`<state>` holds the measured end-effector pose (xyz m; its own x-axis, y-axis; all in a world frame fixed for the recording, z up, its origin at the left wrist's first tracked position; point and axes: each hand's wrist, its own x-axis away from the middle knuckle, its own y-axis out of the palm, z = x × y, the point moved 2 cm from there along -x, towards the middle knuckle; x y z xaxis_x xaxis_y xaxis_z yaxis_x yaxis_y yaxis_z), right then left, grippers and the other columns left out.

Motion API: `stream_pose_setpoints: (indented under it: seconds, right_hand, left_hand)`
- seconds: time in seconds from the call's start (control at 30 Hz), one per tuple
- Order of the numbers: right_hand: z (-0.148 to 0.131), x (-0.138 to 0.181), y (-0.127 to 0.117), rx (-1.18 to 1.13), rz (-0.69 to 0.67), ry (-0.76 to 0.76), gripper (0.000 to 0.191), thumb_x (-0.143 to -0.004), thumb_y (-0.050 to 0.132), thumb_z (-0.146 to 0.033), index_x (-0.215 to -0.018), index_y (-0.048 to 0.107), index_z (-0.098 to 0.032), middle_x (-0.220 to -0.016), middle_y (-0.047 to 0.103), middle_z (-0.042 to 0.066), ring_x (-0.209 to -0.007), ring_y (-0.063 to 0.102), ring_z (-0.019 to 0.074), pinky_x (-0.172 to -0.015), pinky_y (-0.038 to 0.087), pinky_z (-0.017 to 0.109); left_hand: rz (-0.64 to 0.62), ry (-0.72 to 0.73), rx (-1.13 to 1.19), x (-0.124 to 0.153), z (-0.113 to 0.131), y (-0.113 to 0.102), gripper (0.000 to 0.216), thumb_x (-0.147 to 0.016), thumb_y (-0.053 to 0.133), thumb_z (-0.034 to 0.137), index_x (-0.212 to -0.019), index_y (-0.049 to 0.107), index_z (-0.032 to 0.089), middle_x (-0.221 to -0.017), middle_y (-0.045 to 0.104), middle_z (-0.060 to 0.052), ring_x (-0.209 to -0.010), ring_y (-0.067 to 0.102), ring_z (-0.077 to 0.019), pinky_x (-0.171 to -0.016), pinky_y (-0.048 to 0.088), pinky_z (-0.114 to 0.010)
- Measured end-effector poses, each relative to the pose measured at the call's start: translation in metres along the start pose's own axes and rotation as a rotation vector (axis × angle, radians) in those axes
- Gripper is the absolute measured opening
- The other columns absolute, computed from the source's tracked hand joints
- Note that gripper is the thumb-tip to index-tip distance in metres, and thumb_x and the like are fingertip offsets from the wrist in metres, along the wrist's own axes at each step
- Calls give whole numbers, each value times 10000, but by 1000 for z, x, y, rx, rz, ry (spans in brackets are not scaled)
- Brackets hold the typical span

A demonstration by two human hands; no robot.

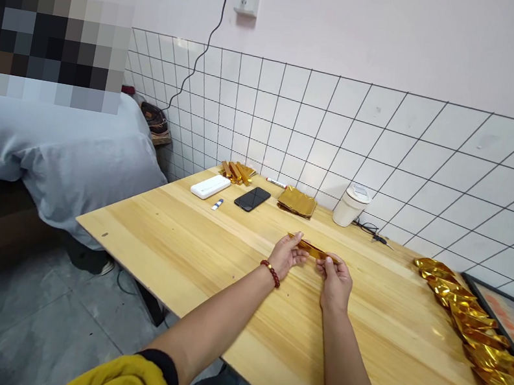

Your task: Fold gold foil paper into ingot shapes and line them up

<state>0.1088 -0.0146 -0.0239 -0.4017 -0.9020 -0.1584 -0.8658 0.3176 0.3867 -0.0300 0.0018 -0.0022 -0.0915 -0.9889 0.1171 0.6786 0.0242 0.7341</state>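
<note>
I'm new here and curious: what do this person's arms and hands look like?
The left hand and right hand are gloveless. The left arm wears a yellow sleeve with black edging and, at the wrist, a dark-red beaded bracelet with a gold-coloured accent. The right arm shows no sleeve.

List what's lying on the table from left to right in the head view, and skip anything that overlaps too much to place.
White power bank, black phone, stack of gold sheets, white lidded cup, row of shiny gold foil pieces.
</note>
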Motion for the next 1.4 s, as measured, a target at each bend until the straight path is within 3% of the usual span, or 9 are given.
stream_pose_setpoints:
  seconds: [0.1, 0.23, 0.53, 0.67, 0.93, 1.03, 1.2, 1.4]
  right_hand:
    - [0, 3, 3, 37, -61, -36, 440, -588, 860, -505, -862, 703, -198, -760, 715, 22, -699, 680, 174, -686, 554, 326]
    - [-2, 6, 6, 77, -114, -2, 465, -616, 853, -512, -920, 707, -192, -779, 712, 27, -720, 686, 177, -735, 559, 342]
    - [-1, 7, 8, 53, -30, 53, 679, -549, 887, -415, -1128, 590, -223, -877, 663, -11, -669, 647, 139, -640, 546, 291]
    - [-2, 6, 7, -14, 0, 85, 637, -581, 860, -388, -1128, 576, -226, -888, 665, -16, -653, 628, 118, -606, 527, 258]
    - [3, -3, 0, -20, 7, 86, 468, -557, 838, -323, -977, 660, -218, -902, 711, 15, -625, 624, 126, -614, 546, 290]
    - [4, -2, 1, 27, -11, 28, 467, -555, 854, -332, -973, 679, -215, -912, 724, 33, -692, 654, 156, -641, 554, 310]
    - [0, 2, 7, 34, -58, -4, 461, -521, 884, -288, -939, 712, -197, -928, 750, 59, -867, 688, 191, -835, 546, 357]
    - [-1, 5, 8, 53, -68, -11, 486, -537, 881, -308, -980, 714, -199, -965, 751, 68, -905, 692, 210, -843, 546, 377]
  left_hand:
    - [8, 32, 4, -2, 0, -2, 322, -787, 761, 380, -928, 579, 155, -917, 706, -60, -556, 637, -90, -522, 516, -210]
    - [31, 33, 29, -3, -1, -5, 282, -794, 746, 285, -957, 546, 171, -880, 703, -43, -573, 643, -94, -552, 528, -216]
    - [36, 24, -54, 0, -5, -1, 395, -690, 623, 60, -1071, 584, 158, -948, 715, -58, -570, 633, -92, -554, 507, -220]
    - [22, 75, -108, 2, -4, 1, 415, -635, 598, 49, -1031, 656, 158, -1042, 705, -64, -610, 628, -88, -566, 503, -223]
    - [40, 54, -107, 3, -1, 1, 201, -688, 636, 118, -883, 678, 143, -972, 691, -75, -607, 615, -96, -572, 471, -235]
    - [67, 77, -101, 4, -2, 1, 347, -627, 679, 63, -961, 667, 156, -1087, 663, -79, -637, 603, -87, -596, 479, -243]
    - [90, 125, -98, 5, -4, 2, 641, -552, 753, 16, -1151, 609, 192, -1242, 598, -97, -771, 607, -104, -664, 497, -246]
    - [37, 107, -101, 5, -4, 1, 582, -522, 694, -1, -1078, 658, 168, -1154, 656, -94, -767, 597, -115, -663, 475, -244]
